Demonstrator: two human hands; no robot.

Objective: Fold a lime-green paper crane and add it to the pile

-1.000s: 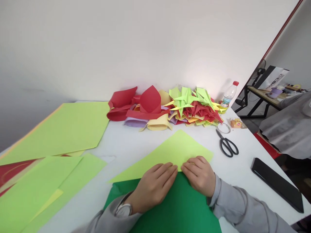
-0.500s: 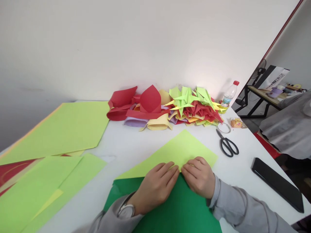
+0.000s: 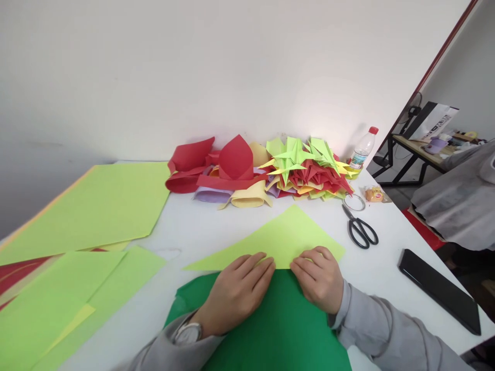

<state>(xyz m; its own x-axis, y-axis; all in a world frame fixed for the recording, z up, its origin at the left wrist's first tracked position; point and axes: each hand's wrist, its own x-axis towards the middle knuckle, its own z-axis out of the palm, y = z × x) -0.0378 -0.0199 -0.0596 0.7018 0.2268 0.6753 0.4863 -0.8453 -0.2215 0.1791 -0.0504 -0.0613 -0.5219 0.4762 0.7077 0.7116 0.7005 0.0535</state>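
Observation:
A light green sheet folded into a triangle (image 3: 282, 234) lies on the white table (image 3: 201, 226), partly over a dark green sheet (image 3: 278, 324) in front of me. My left hand (image 3: 235, 293) lies with fingers stretched flat on the near folded edge. Just right of it, my right hand (image 3: 319, 278) has curled fingers pressing down on the same edge. Both sleeves are grey, and a watch sits on my left wrist.
Folded paper shapes in red, yellow, purple and green (image 3: 266, 170) are piled at the back by the wall. Large light green sheets (image 3: 96, 206) cover the left side. Scissors (image 3: 359, 229), a tape ring, a bottle (image 3: 361, 149) and a black phone (image 3: 439, 296) lie at right.
Both hands have slid apart a little along the folded edge, the left one moving leftwards. The light green triangle has shifted slightly.

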